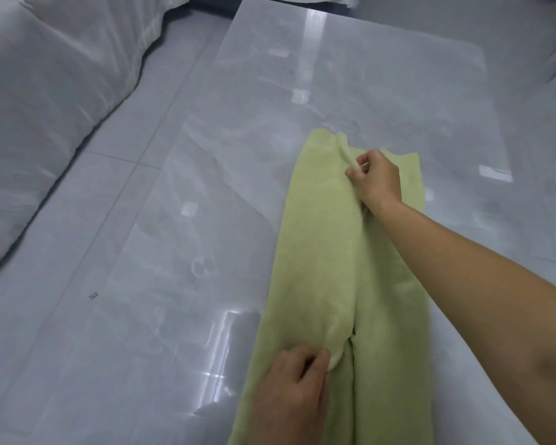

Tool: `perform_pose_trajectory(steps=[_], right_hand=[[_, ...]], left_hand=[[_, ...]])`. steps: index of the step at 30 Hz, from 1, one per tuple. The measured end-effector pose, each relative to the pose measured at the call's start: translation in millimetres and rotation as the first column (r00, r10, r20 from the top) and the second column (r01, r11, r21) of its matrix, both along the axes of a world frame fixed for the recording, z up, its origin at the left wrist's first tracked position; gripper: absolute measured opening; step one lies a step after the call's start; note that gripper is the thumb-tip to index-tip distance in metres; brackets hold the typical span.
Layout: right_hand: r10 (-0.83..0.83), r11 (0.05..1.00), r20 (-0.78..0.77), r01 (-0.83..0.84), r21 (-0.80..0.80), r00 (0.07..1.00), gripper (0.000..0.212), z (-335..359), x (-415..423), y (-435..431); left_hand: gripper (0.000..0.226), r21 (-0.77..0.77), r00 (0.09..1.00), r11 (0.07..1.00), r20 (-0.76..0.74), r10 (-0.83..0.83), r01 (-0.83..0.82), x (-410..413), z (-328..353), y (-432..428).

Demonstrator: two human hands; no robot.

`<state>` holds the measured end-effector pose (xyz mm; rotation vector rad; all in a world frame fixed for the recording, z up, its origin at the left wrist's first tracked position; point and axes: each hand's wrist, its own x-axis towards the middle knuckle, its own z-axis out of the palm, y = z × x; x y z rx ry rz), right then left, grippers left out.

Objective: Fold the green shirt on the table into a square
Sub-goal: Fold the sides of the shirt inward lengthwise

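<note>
The green shirt [321, 258] lies as a long narrow strip on the glossy table [366, 75], both sides folded in. Right hand [374, 179] pinches the inner fold at the far end; left hand [289, 390] grips it near.

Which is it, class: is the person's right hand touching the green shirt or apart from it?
Touching. The head view shows the right hand pinching a raised fold of the green shirt between thumb and fingers.
</note>
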<state>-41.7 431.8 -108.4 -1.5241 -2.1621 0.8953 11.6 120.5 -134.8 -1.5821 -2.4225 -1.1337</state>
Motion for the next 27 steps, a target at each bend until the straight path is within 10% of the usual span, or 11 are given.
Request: perform_pose_trajectory(steps=[8, 14, 21, 27], right_hand=[[0.261, 0.915, 0.193, -0.307, 0.263, 0.946, 0.054, -13.8, 19.5, -37.8], [0.380, 0.862, 0.550, -0.500, 0.079, 0.743, 0.057, -27.3, 16.1, -57.2], [0.389, 0.791, 0.408, -0.526, 0.311, 0.826, 0.067, -13.9, 63.9, -97.9], [0.478, 0.832, 0.348, -0.543, 0.115, 0.807, 0.085, -26.2, 77.9, -105.0]], left_hand=[[0.056, -0.307, 0.981, 0.951, -0.178, -0.073, 0.015, -1.1, -8.9, 5.9], [0.065, -0.474, 0.989, 0.880, -0.135, -0.051, -0.019, -1.8, -18.1, 6.8], [0.063, -0.393, 0.972, 0.915, -0.164, -0.171, 0.095, -4.5, -9.5, 8.8], [0.057, -0.328, 0.988, 0.932, 0.034, -0.154, 0.156, -22.5, 13.2, 30.4]])
